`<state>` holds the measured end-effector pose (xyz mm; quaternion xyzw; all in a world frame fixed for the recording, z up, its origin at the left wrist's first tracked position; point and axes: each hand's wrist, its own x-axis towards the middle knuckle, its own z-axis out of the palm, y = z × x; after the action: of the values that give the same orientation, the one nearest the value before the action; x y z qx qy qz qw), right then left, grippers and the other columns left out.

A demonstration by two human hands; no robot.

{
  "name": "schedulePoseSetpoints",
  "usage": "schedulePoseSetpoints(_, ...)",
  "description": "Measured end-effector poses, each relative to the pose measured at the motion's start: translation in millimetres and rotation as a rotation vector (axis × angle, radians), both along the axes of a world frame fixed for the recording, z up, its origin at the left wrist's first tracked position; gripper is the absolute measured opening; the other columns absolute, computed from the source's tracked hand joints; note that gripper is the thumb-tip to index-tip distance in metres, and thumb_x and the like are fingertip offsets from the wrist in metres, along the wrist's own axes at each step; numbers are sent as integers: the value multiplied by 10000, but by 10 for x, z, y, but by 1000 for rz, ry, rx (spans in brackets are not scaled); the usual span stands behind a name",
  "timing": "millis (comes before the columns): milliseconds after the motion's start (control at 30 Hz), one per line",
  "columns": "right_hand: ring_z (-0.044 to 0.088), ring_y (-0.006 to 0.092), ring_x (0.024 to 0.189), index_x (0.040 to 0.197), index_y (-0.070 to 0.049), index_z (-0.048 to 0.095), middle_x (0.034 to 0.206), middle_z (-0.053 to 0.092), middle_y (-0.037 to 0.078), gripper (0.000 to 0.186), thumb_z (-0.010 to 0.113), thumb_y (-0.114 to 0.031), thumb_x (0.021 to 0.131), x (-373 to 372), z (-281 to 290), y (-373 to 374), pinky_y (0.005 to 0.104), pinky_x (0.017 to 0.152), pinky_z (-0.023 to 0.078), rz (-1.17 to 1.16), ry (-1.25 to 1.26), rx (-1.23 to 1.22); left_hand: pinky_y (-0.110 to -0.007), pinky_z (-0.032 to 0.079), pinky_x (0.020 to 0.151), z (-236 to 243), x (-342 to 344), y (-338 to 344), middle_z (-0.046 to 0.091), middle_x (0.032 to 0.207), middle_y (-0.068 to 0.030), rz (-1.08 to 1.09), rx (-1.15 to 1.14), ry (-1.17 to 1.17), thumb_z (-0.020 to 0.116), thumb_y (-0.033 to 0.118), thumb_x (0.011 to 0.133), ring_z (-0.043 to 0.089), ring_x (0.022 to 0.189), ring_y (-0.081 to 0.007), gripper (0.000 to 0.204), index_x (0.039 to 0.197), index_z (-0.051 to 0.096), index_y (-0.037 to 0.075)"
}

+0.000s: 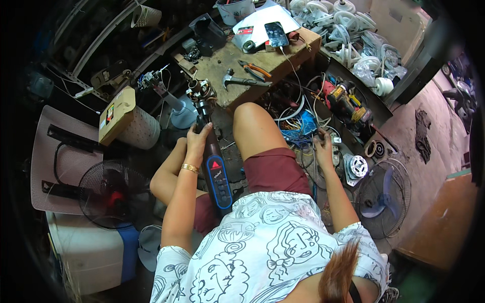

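My left hand [198, 140] is wrapped round the neck of an electric fan stand [216, 166], dark brown with a blue-edged control panel. The stand leans between my legs, and a bare fan motor [201, 92] tops it near the bench edge. My right hand [323, 144] is low on my right with its fingers closed, beside a pale power strip [335, 146] and tangled cords. Whatever is in those fingers is too small and dark to name.
Ahead, a wooden bench [217, 63] bears a hammer [240, 80], orange-handled pliers [255, 70] and a phone [276, 35]. Fan cages [108, 194] flank me, the right one with blue blades [385, 194]. Power drills [348, 103] lie right; a cardboard-topped bin [136, 126] stands left.
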<state>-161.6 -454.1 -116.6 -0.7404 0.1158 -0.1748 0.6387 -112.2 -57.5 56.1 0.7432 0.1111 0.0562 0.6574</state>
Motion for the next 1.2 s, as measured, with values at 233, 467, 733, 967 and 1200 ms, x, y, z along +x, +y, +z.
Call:
schedulePoseSetpoints(233, 582, 217, 1040, 1309, -43, 508, 1300, 460, 137, 468, 648, -24, 863, 145, -17, 147, 289, 797, 528, 15, -17, -131, -244, 487, 724, 57, -126, 124, 656, 947, -25, -40, -45, -49, 786, 220, 830, 590, 801, -89, 383, 1086, 609, -3)
schedulePoseSetpoints(467, 573, 203, 1098, 1338, -40, 482, 1347, 476, 117, 491, 620, 10, 869, 168, 57, 248, 298, 871, 514, 23, 50, -173, -252, 499, 776, 0, -73, 112, 659, 1011, -61, -79, -80, -14, 795, 213, 820, 608, 871, -109, 477, 1152, 574, -50)
schedulePoseSetpoints(733, 579, 155, 953, 1340, -47, 472, 1334, 472, 98, 521, 637, 31, 853, 402, 28, 305, 283, 812, 508, 44, 33, -146, -265, 491, 799, -216, 31, 176, 670, 1021, -76, -71, -25, 28, 798, 243, 811, 607, 870, -119, 515, 1163, 580, -62)
schedulePoseSetpoints(967, 573, 183, 919, 1318, -66, 495, 1247, 484, 110, 533, 665, 16, 820, 602, 303, 480, 296, 754, 498, 71, -49, -386, -280, 480, 831, -192, 239, -21, 665, 1036, -99, 14, 70, 50, 785, 235, 819, 600, 902, -144, 506, 1165, 576, -69)
schedulePoseSetpoints(1200, 507, 304, 1151, 1267, -52, 527, 1219, 488, 150, 537, 697, 8, 761, 1027, 542, 492, 356, 930, 457, 77, -17, -280, -294, 489, 830, -376, 421, 19, 668, 1016, -74, -37, 27, 61, 752, 196, 849, 607, 905, -136, 393, 1128, 598, -34)
